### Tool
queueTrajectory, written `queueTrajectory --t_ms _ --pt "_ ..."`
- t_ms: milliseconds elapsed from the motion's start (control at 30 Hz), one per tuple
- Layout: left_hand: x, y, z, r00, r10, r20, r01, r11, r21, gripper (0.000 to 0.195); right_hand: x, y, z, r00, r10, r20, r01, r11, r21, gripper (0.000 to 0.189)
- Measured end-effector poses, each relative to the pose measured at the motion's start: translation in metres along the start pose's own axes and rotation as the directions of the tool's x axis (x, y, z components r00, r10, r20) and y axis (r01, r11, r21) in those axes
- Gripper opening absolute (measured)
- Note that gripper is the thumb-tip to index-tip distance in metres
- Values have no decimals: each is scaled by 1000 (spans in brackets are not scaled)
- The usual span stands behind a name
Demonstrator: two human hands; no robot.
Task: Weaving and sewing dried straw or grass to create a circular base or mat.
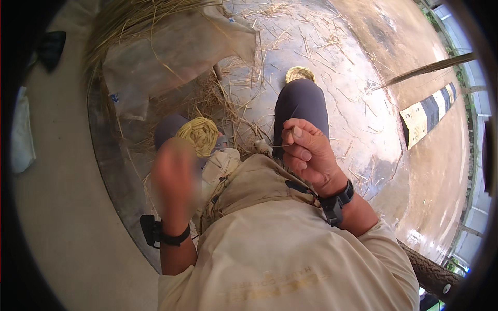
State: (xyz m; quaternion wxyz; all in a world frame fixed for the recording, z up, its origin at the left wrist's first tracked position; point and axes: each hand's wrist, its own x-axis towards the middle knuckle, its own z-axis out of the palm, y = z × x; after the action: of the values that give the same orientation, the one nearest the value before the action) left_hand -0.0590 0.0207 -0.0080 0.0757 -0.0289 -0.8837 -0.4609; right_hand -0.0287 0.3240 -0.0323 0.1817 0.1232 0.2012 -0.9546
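Note:
My right hand is raised over my right thigh, its thumb and index finger pinched together on a thin strand. The strand's far end cannot be made out. On the left, my left hand is blurred, and its finger positions are unclear. Just beyond it is a round woven piece of yellow straw, over my left leg. Whether the left hand grips it or it rests on the leg, I cannot tell. A second coiled straw piece shows past my right knee, partly hidden by it.
A straw bundle lies at the upper left beside a translucent plastic sheet. Loose straw litters the floor between and beyond my legs. To the right are a thin pole and a black-and-pale striped block.

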Motion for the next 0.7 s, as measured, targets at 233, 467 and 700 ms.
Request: queueTrajectory --t_ms 233,467,700 --pt "1 5 -2 1000 22 14 -22 1000 -2 22 -7 7 3 996 24 -89 -32 995 -93 17" --pt "1 10 3 996 85 -39 -86 996 -33 18 -9 5 13 983 -49 -176 -10 948 -318 19" --pt "1 11 4 992 123 -36 -125 990 -62 19 -13 11 21 991 -7 -133 -32 956 -292 23"
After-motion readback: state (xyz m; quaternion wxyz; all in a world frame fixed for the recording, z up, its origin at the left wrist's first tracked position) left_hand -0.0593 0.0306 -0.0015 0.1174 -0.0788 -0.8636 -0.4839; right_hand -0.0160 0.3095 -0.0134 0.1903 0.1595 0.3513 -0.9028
